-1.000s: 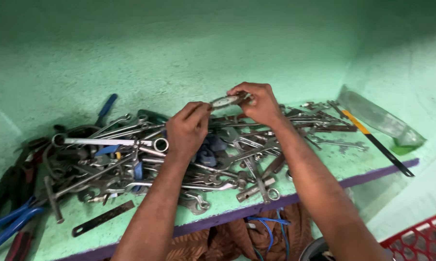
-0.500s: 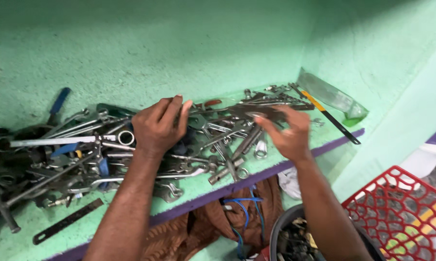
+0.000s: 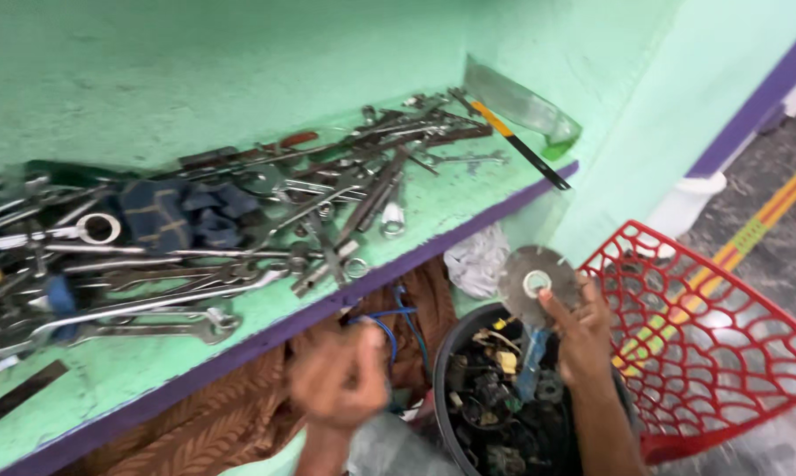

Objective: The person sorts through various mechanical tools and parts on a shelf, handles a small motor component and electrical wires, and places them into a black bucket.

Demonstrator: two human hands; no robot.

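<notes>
The long green shelf holds a big pile of grey metal wrenches. Below its right end sits a round black bucket of small parts. Above the bucket, the right hand pinches 1 round grey metal disc. The left hand, below the shelf edge, looks curled shut, maybe empty; it is blurry.

Up and to the side of the grip, many wrenches lie on a green shelf. A red basket sits just beside it. A black bucket of parts is right below.
</notes>
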